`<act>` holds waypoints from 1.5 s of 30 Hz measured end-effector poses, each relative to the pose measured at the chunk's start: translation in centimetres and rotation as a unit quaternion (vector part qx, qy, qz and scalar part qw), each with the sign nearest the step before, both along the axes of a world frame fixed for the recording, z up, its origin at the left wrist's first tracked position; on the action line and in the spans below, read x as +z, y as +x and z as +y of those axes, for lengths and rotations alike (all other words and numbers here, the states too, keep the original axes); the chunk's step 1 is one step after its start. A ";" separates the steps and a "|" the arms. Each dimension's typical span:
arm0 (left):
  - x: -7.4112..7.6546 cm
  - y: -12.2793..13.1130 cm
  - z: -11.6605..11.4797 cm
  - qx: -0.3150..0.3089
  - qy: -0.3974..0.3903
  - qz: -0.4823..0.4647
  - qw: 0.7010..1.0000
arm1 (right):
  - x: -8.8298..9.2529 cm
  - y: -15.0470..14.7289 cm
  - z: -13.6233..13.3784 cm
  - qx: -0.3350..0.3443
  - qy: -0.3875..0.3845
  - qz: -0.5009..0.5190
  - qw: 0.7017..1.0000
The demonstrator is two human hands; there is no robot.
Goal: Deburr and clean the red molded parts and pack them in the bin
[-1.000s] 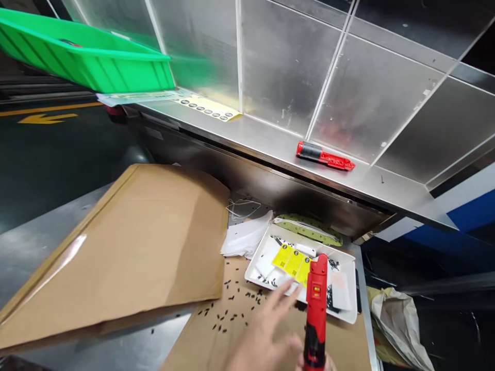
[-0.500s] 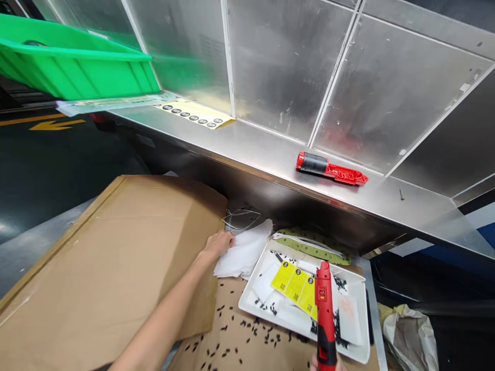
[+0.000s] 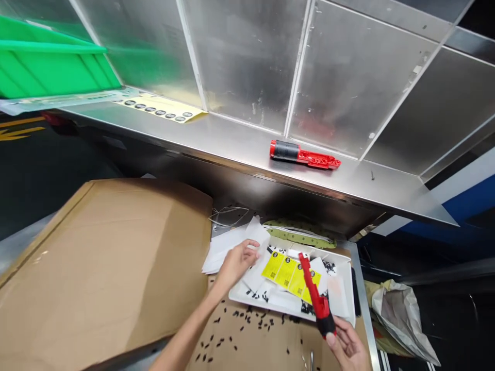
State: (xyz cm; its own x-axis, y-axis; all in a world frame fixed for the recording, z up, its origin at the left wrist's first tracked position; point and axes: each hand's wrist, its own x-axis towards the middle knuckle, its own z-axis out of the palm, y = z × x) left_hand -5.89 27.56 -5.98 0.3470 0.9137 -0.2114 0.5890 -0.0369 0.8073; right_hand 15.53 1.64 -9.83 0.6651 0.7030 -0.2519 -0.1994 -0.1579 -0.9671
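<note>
My right hand [image 3: 350,342] grips a red and black plastic tool housing [image 3: 315,291] by its black end. The housing is tilted, its red end pointing up and to the left over a white tray [image 3: 292,312]. My left hand [image 3: 237,263] is at the tray's left side, its fingers curled on a thin white sheet [image 3: 258,234]. More white sheets [image 3: 218,252] are stacked just left of it. Inside the tray lie yellow printed labels [image 3: 288,273] and small black parts [image 3: 328,267].
A large cardboard box [image 3: 116,268] takes up the left. On the metal shelf [image 3: 232,144] lie another red and black housing [image 3: 303,154], a screw [image 3: 373,175] and a sticker sheet [image 3: 162,109]. A green bin [image 3: 58,69] stands far left. Black bits [image 3: 263,322] are scattered in front.
My left hand has moved right from the white stack, bringing a sheet towards the tray. My right hand has come further into view, and the housing has turned and tilted left. The view has shifted right.
</note>
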 end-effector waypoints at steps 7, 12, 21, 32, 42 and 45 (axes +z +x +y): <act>0.3 5.2 -6.9 -0.084 0.028 0.033 0.995 | 2.1 1.7 -3.6 0.028 0.027 -0.438 0.898; -0.5 6.7 -9.0 -0.146 0.020 0.080 0.986 | 4.3 2.5 -5.0 0.084 0.034 -0.605 0.791; -2.2 7.4 -11.7 -0.151 0.013 0.087 0.985 | 3.8 1.9 -6.8 0.145 -0.045 -0.670 0.727; -0.8 6.8 -14.3 -0.097 0.063 0.013 0.993 | 3.7 0.7 -5.8 0.140 -0.019 -0.657 0.740; 0.1 5.7 -15.8 -0.048 0.088 -0.055 0.993 | 2.8 0.4 -5.3 0.160 0.032 -0.643 0.748; 0.7 5.6 -16.2 -0.045 0.076 -0.076 0.993 | 3.4 0.0 -5.0 0.137 0.041 -0.647 0.749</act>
